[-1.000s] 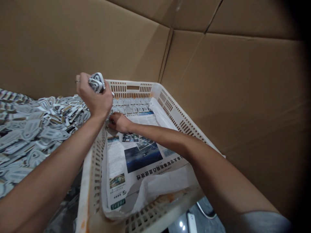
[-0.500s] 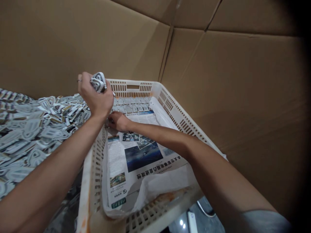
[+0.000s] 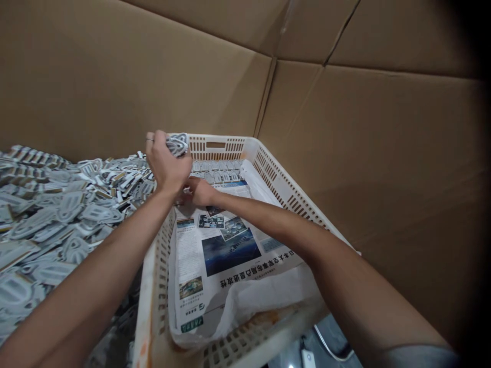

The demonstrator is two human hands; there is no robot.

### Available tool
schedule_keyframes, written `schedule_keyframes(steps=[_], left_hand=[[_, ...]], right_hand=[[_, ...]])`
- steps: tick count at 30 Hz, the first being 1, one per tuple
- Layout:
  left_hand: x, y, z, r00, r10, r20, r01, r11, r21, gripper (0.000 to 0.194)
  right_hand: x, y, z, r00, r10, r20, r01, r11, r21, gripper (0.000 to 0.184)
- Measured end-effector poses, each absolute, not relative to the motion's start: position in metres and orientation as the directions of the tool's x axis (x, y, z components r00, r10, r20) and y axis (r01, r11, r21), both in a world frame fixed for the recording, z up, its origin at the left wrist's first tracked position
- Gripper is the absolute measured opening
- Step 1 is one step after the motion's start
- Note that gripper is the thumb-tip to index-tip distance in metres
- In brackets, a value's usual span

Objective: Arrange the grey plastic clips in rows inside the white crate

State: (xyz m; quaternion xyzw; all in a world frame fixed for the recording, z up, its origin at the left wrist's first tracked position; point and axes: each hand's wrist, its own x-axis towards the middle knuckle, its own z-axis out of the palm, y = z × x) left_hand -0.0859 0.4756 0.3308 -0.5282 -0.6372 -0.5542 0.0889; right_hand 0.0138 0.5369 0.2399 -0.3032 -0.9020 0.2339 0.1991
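My left hand (image 3: 165, 163) is closed around a small stack of grey flat parts (image 3: 177, 144), held above the near-left corner of the rows in a white slotted plastic crate (image 3: 284, 191). Just below it, my right hand (image 3: 199, 191) rests with curled fingers on the newspaper (image 3: 222, 245) lining the crate, beside a row of grey parts (image 3: 218, 171) laid along the far end. What the right fingers pinch is hidden behind my left wrist.
A large heap of loose grey parts (image 3: 57, 204) lies to the left of the crate. Brown cardboard walls (image 3: 345, 133) close in behind and to the right. A white object (image 3: 307, 358) shows on the floor below the crate's near edge.
The view shifted, so everything sits slightly lower and to the right. My left hand with its stack has come closer to my right hand, which stays on the newspaper.
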Motion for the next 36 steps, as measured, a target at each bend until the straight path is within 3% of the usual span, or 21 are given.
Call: schedule_keyframes(steps=[3, 5, 7, 11, 14, 18, 24, 28, 32, 36], left_hand=[[-0.085, 0.477, 0.327, -0.434, 0.654, 0.620, 0.786, -0.061, 0.615, 0.032], [-0.084, 0.478, 0.326, -0.437, 0.698, 0.567, 0.800, 0.014, 0.599, 0.037], [-0.083, 0.479, 0.326, -0.430, 0.733, 0.526, 0.814, 0.063, 0.577, 0.041], [-0.082, 0.476, 0.326, -0.364, 0.782, 0.506, 0.868, 0.088, 0.489, 0.045], [-0.081, 0.474, 0.327, -0.321, 0.805, 0.499, 0.890, 0.077, 0.448, 0.043], [-0.079, 0.472, 0.328, -0.312, 0.818, 0.483, 0.892, 0.077, 0.446, 0.042], [-0.078, 0.474, 0.324, -0.292, 0.829, 0.477, 0.885, 0.046, 0.463, 0.037], [-0.079, 0.473, 0.324, -0.285, 0.834, 0.473, 0.854, -0.003, 0.521, 0.037], [-0.080, 0.472, 0.325, -0.317, 0.828, 0.463, 0.821, -0.004, 0.570, 0.040], [-0.082, 0.474, 0.325, -0.377, 0.817, 0.437, 0.818, 0.071, 0.571, 0.048]], right_hand=[[0.035, 0.546, 0.275, -0.597, 0.777, 0.201, 0.410, 0.511, -0.756, 0.016], [0.049, 0.548, 0.302, -0.463, 0.867, 0.185, 0.248, 0.327, -0.912, 0.023], [0.061, 0.545, 0.328, -0.429, 0.888, 0.164, 0.093, 0.224, -0.970, 0.030], [0.073, 0.522, 0.362, -0.528, 0.829, 0.183, 0.135, 0.295, -0.946, 0.040], [0.073, 0.508, 0.370, -0.530, 0.828, 0.182, 0.222, 0.342, -0.913, 0.032], [0.071, 0.509, 0.373, -0.523, 0.837, 0.161, 0.154, 0.279, -0.948, 0.018], [0.070, 0.527, 0.368, -0.353, 0.909, 0.221, 0.008, 0.239, -0.971, 0.016], [0.063, 0.537, 0.366, -0.240, 0.925, 0.295, -0.045, 0.293, -0.955, 0.015], [0.065, 0.555, 0.369, -0.052, 0.915, 0.399, -0.017, 0.399, -0.917, 0.017], [0.077, 0.570, 0.355, -0.005, 0.916, 0.400, 0.111, 0.398, -0.911, 0.020]])
